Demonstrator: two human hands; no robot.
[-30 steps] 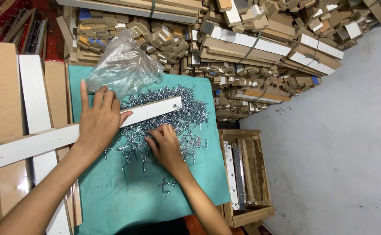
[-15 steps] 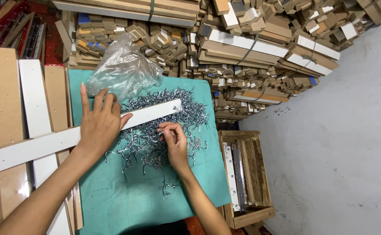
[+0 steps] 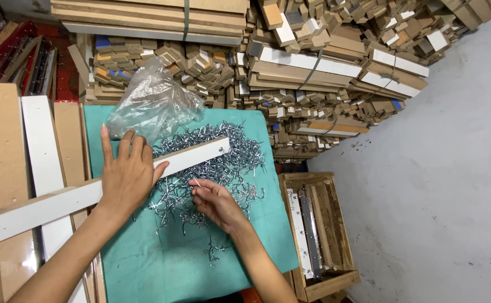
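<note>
My left hand (image 3: pixel 124 174) lies flat, fingers spread, pressing down on a long white board strip (image 3: pixel 192 155) that runs slantwise across a teal-covered table (image 3: pixel 144 264). Under and around the strip's far end is a heap of small silver metal hooks (image 3: pixel 223 168). My right hand (image 3: pixel 214 202) rests in that heap just below the strip, its fingers curled and pinching one hook.
A crumpled clear plastic bag (image 3: pixel 152 106) lies at the table's far edge. Brown and white board strips (image 3: pixel 37 146) lie stacked at the left. A wooden crate (image 3: pixel 318 235) with strips stands to the right. Piles of cut wood pieces (image 3: pixel 313 62) fill the back, beside grey floor.
My right hand has moved up from the lower part of the hook heap towards the white strip. My left hand and the strip have stayed put.
</note>
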